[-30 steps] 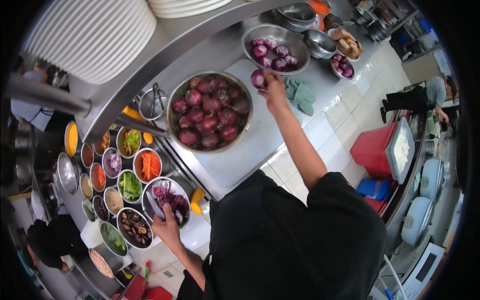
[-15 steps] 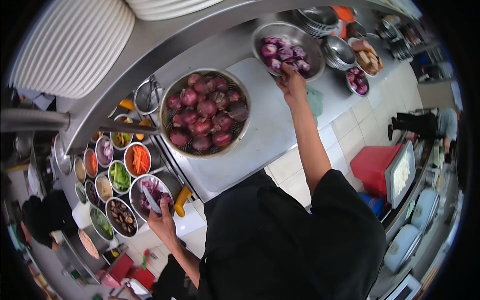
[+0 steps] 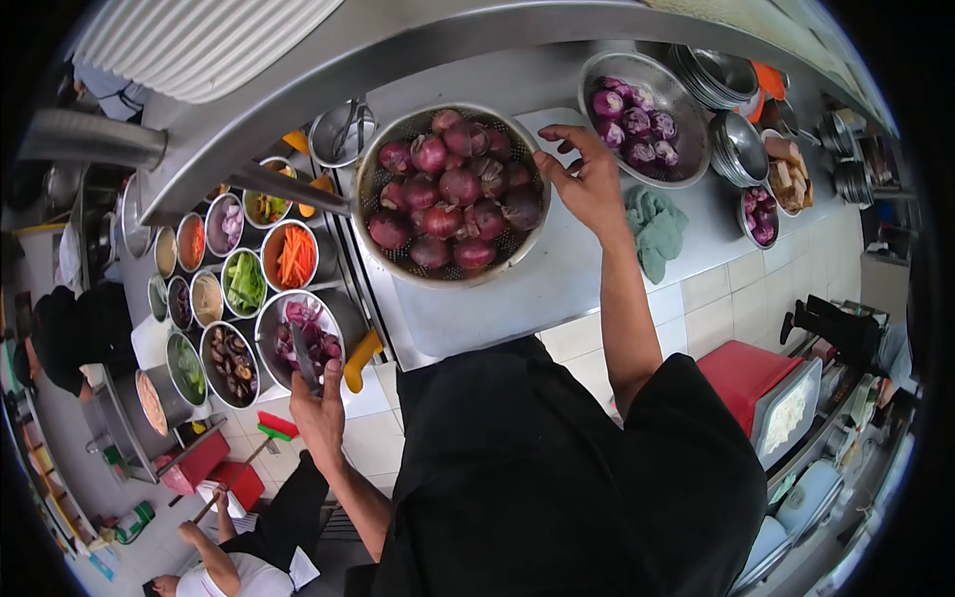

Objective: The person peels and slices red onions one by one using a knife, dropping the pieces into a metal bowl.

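My left hand [image 3: 320,416] is closed around a knife [image 3: 304,356], its blade over a steel bowl of purple onion skins and pieces [image 3: 316,333]. My right hand [image 3: 587,184] hangs with fingers apart and nothing in it, between two bowls. Beside its fingertips is the perforated colander [image 3: 396,267], heaped with unpeeled red onions [image 3: 448,194]. A steel bowl [image 3: 686,109] with several peeled purple onions [image 3: 637,121] stands beyond my right hand. Beneath that hand lies a pale cutting board [image 3: 477,313].
A green cloth [image 3: 655,234] lies right of the board. Small bowls of cut vegetables [image 3: 295,256] stand at left. Stacked steel bowls [image 3: 738,147] are at right. A metal shelf [image 3: 418,42] with white plates overhangs the counter. Lower left, a person [image 3: 224,572] holds a broom.
My right hand placed the peeled onion into the bowl, let go and moved back toward the colander, now empty. My left hand still holds the knife. The view has shifted.
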Demonstrator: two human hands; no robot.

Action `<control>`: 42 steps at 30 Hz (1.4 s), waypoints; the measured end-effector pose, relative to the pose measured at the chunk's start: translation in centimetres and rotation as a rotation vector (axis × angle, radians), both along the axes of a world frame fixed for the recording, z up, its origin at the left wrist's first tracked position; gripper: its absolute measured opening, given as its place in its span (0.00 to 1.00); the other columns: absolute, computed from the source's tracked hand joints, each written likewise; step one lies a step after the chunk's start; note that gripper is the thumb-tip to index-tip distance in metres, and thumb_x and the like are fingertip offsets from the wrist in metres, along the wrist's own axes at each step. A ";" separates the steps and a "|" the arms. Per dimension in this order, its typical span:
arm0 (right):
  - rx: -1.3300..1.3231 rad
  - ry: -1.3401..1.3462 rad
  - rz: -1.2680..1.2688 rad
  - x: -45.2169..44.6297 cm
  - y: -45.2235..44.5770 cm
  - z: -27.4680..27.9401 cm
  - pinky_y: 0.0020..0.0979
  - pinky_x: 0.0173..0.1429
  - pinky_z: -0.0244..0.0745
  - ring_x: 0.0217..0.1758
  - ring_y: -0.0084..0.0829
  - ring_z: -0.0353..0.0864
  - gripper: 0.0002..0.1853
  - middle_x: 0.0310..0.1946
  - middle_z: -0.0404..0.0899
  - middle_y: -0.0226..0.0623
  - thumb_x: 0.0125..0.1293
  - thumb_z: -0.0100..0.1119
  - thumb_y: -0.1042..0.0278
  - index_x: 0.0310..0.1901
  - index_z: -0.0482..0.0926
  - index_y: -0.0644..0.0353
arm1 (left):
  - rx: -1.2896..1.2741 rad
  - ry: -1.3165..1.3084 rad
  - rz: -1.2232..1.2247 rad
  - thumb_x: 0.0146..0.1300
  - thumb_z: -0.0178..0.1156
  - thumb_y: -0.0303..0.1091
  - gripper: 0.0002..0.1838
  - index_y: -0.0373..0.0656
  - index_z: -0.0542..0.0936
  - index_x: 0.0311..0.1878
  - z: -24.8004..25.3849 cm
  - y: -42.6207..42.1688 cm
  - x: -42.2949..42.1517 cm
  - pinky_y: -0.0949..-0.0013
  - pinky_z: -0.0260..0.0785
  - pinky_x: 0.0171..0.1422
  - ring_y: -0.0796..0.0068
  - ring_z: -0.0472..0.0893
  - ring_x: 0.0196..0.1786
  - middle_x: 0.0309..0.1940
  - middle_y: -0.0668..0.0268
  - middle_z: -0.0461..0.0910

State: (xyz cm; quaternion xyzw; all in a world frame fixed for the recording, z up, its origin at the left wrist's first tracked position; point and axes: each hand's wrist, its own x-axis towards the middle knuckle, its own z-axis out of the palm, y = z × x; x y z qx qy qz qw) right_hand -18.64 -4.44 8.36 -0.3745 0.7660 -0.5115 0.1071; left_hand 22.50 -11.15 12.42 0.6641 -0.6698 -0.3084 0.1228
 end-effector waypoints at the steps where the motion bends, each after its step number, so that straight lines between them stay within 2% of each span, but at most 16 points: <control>1: 0.057 0.032 0.029 0.1 0.2 0.4 0.31 0.46 0.74 0.42 0.34 0.78 0.17 0.44 0.80 0.38 0.55 0.68 0.70 0.47 0.82 0.59 | -0.022 0.037 0.008 0.63 0.65 0.50 0.26 0.29 0.76 0.41 -0.5 0.1 0.4 0.66 0.69 0.42 0.71 0.74 0.32 0.30 0.56 0.80; 6: 0.260 0.241 0.247 1.4 1.8 1.6 0.38 0.58 0.73 0.52 0.44 0.76 0.27 0.50 0.78 0.40 0.47 0.71 0.71 0.53 0.78 0.55 | -0.045 0.175 0.077 0.66 0.65 0.43 0.20 0.31 0.76 0.40 -0.9 -0.1 0.8 0.71 0.68 0.40 0.75 0.73 0.33 0.30 0.61 0.80; 9: 0.380 0.159 0.296 3.9 1.7 2.2 0.40 0.64 0.69 0.59 0.45 0.73 0.32 0.54 0.76 0.38 0.43 0.73 0.73 0.54 0.76 0.54 | -0.058 0.254 0.079 0.65 0.65 0.43 0.20 0.31 0.76 0.39 -1.7 -1.2 1.4 0.71 0.68 0.39 0.77 0.72 0.33 0.29 0.61 0.79; 10: 0.426 0.177 0.303 4.3 1.5 1.6 0.39 0.64 0.70 0.60 0.44 0.72 0.33 0.57 0.74 0.38 0.41 0.73 0.73 0.55 0.75 0.54 | -0.076 0.170 0.044 0.65 0.65 0.42 0.19 0.31 0.76 0.38 -1.2 -1.5 1.3 0.72 0.67 0.38 0.78 0.71 0.32 0.28 0.62 0.79; 16: 0.295 0.361 0.210 4.7 1.3 -1.4 0.39 0.54 0.75 0.49 0.45 0.78 0.28 0.50 0.78 0.42 0.43 0.73 0.72 0.50 0.77 0.58 | 0.013 0.219 0.008 0.65 0.65 0.44 0.20 0.32 0.77 0.37 -1.3 -3.9 2.7 0.73 0.65 0.32 0.81 0.70 0.28 0.26 0.64 0.78; 19: 0.143 0.228 -0.032 6.5 1.8 0.7 0.37 0.51 0.76 0.43 0.44 0.80 0.25 0.46 0.79 0.43 0.46 0.74 0.69 0.48 0.77 0.61 | -0.043 0.294 -0.003 0.64 0.66 0.46 0.21 0.31 0.78 0.38 -1.5 -5.4 3.9 0.72 0.66 0.29 0.80 0.71 0.24 0.25 0.63 0.79; 20: 0.092 0.140 -0.049 6.6 2.3 0.1 0.32 0.44 0.76 0.42 0.34 0.81 0.21 0.44 0.80 0.39 0.53 0.73 0.62 0.46 0.78 0.59 | -0.043 0.265 -0.011 0.64 0.66 0.46 0.22 0.31 0.78 0.37 -1.5 -6.0 4.7 0.72 0.66 0.29 0.80 0.71 0.24 0.25 0.62 0.79; 22: -0.027 -0.482 -0.033 8.8 1.8 1.0 0.30 0.38 0.74 0.40 0.29 0.81 0.20 0.42 0.81 0.35 0.56 0.71 0.58 0.47 0.79 0.57 | 0.017 0.140 -0.008 0.64 0.66 0.47 0.24 0.29 0.78 0.37 -0.3 -7.3 5.8 0.71 0.68 0.31 0.78 0.73 0.25 0.25 0.61 0.80; 23: -0.089 -0.789 -0.037 9.9 2.2 1.6 0.29 0.35 0.73 0.39 0.27 0.81 0.19 0.40 0.82 0.34 0.58 0.70 0.55 0.47 0.79 0.56 | -0.018 0.191 -0.030 0.64 0.66 0.47 0.24 0.29 0.79 0.38 -0.8 -7.8 6.5 0.71 0.68 0.32 0.77 0.74 0.26 0.25 0.61 0.80; 24: -0.207 -0.990 -0.042 12.4 1.3 2.3 0.23 0.30 0.70 0.34 0.22 0.81 0.20 0.39 0.83 0.30 0.61 0.67 0.49 0.49 0.79 0.50 | -0.050 0.247 -0.059 0.64 0.66 0.47 0.24 0.29 0.79 0.38 -1.6 -8.4 7.3 0.71 0.69 0.33 0.77 0.74 0.26 0.25 0.61 0.80; 26: -0.299 -1.248 -0.159 16.8 -1.0 3.0 0.24 0.28 0.73 0.33 0.24 0.82 0.23 0.34 0.82 0.29 0.59 0.67 0.46 0.48 0.77 0.53 | -0.013 0.264 -0.109 0.64 0.66 0.45 0.22 0.29 0.79 0.40 -0.9 -9.3 7.6 0.70 0.70 0.34 0.77 0.75 0.28 0.27 0.60 0.81; 28: -0.286 -1.500 -0.220 20.3 -3.4 3.2 0.21 0.20 0.68 0.29 0.30 0.81 0.28 0.35 0.81 0.38 0.57 0.66 0.40 0.47 0.77 0.57 | -0.009 0.371 -0.151 0.64 0.66 0.44 0.21 0.29 0.80 0.40 -1.4 -9.7 8.1 0.71 0.70 0.34 0.78 0.76 0.29 0.28 0.60 0.81; 31: -0.346 -1.700 0.021 24.4 -5.4 1.9 0.19 0.20 0.62 0.29 0.27 0.78 0.26 0.35 0.80 0.31 0.55 0.70 0.42 0.46 0.76 0.51 | 0.039 0.441 -0.173 0.64 0.66 0.43 0.19 0.30 0.80 0.40 -1.0 -10.2 9.0 0.74 0.68 0.32 0.80 0.75 0.28 0.27 0.59 0.81; 33: -0.325 -1.699 0.070 26.7 -6.4 1.6 0.17 0.17 0.60 0.27 0.30 0.78 0.26 0.35 0.81 0.37 0.57 0.68 0.44 0.47 0.76 0.56 | 0.060 0.366 -0.226 0.64 0.66 0.45 0.21 0.31 0.80 0.39 -0.2 -10.4 9.5 0.73 0.68 0.29 0.80 0.74 0.24 0.23 0.59 0.81; 35: -0.310 -1.679 0.091 28.6 -7.5 1.2 0.16 0.15 0.61 0.25 0.32 0.78 0.28 0.35 0.81 0.42 0.59 0.65 0.43 0.48 0.77 0.61 | 0.065 0.469 -0.262 0.63 0.66 0.46 0.21 0.31 0.79 0.36 -1.6 -10.6 10.2 0.69 0.68 0.28 0.78 0.75 0.21 0.21 0.58 0.81; 42: -0.305 -1.642 0.228 33.7 -10.0 2.2 0.17 0.12 0.57 0.20 0.32 0.75 0.29 0.35 0.82 0.41 0.65 0.55 0.43 0.50 0.77 0.67 | 0.180 0.571 -0.400 0.60 0.69 0.44 0.22 0.30 0.81 0.41 -1.0 -11.4 11.2 0.67 0.75 0.41 0.73 0.84 0.34 0.31 0.53 0.85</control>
